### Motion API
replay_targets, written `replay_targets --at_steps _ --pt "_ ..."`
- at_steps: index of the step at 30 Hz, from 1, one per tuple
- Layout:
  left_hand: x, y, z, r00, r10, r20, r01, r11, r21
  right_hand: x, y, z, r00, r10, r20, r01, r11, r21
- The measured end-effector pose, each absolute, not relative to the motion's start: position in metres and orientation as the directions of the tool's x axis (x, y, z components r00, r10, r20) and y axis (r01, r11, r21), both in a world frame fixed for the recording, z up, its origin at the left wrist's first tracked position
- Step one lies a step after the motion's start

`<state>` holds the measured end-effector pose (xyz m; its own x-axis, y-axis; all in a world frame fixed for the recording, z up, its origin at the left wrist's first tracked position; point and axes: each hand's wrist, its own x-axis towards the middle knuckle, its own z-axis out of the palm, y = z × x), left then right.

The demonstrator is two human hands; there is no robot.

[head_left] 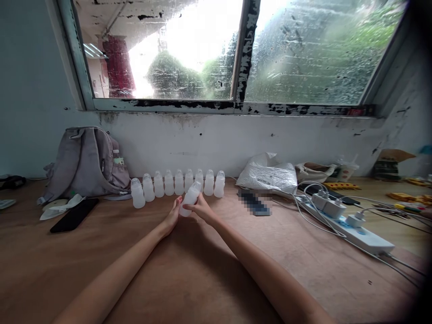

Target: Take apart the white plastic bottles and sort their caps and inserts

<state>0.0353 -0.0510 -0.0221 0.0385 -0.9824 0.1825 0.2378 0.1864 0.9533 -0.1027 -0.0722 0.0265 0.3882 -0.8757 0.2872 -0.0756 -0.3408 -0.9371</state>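
Note:
A frosted white baby bottle (191, 199) with a clear cap is tilted to the right above the table. My right hand (202, 209) is closed round its right side, thumb across the front. My left hand (173, 216) is at the bottle's left, fingers stretched out and palm turned toward it; whether it touches the bottle I cannot tell. Behind, a row of several similar bottles (169, 183) stands upright along the wall. The leftmost bottle (137, 193) stands a little nearer to me than the others.
Left lie a grey backpack (81, 157), a black phone (74, 216) and a crumpled tissue (64, 207). A silver padded bag (268, 173) and a blurred-out dark object (254, 202) are right of the bottles. Farther right, a white power strip (367, 238) trails plugs and cables over the table.

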Motion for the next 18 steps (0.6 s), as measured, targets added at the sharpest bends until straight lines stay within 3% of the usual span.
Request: replay_targets --at_steps 6,9,13,18 --pt "0.036 -0.048 -0.017 0.082 -0.989 0.125 0.278 0.143 0.95 -0.146 -0.102 0.03 0.072 -0.844 0.532 -0.356 -0.52 -0.776" --pt "0.038 -0.048 -0.016 0.11 -0.99 0.093 0.325 0.124 0.937 -0.185 -0.12 0.018 -0.084 -0.781 0.619 -0.519 -0.496 -0.696" --pt "0.039 -0.049 -0.016 0.129 -0.988 0.084 0.373 0.127 0.919 -0.222 -0.142 0.0 -0.207 -0.846 0.491 -0.671 -0.242 -0.701" --pt "0.038 -0.048 -0.014 0.138 -0.988 0.064 0.399 0.115 0.91 -0.232 -0.156 -0.009 -0.209 -0.893 0.399 -0.675 -0.163 -0.719"
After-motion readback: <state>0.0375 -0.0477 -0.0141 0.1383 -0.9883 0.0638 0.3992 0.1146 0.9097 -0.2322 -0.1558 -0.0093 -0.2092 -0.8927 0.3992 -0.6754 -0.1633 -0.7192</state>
